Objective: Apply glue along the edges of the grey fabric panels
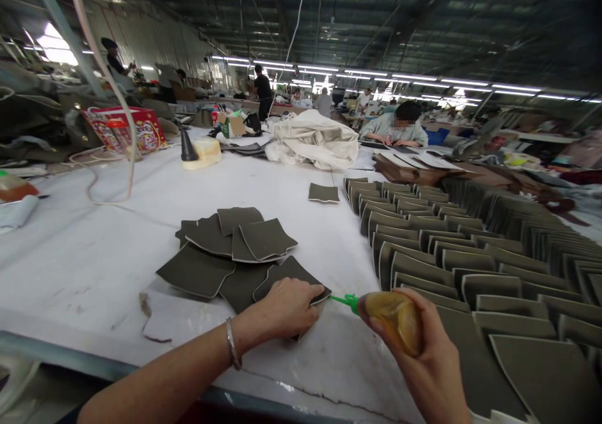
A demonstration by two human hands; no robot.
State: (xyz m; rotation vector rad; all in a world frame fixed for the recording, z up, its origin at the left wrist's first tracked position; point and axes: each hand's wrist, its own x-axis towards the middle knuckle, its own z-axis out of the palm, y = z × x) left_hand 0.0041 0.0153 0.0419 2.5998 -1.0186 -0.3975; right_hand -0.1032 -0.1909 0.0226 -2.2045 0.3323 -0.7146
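My right hand (pixel 423 342) is wrapped around a squeeze bottle (pixel 392 317) of amber liquid, tilted with its green nozzle (pixel 345 301) pointing left. The nozzle tip is at the right corner of a dark olive leather-like piece (pixel 294 273). On that piece lies my left hand (pixel 286 308), its index finger along the corner and the other fingers curled at the near edge; the thumb is hidden. Behind it are several similar pieces in a loose pile (pixel 197 270). A silver bangle (pixel 231 342) circles my left wrist.
Overlapping rows of olive pieces (pixel 423 261) cover the right side. One piece (pixel 323 192) lies apart on the white table (pixel 117 248). Farther back are a black cone (pixel 188 147), a whitish cloth bundle (pixel 320 138) and a red bag (pixel 145 129). A co-worker (pixel 399 126) sits across.
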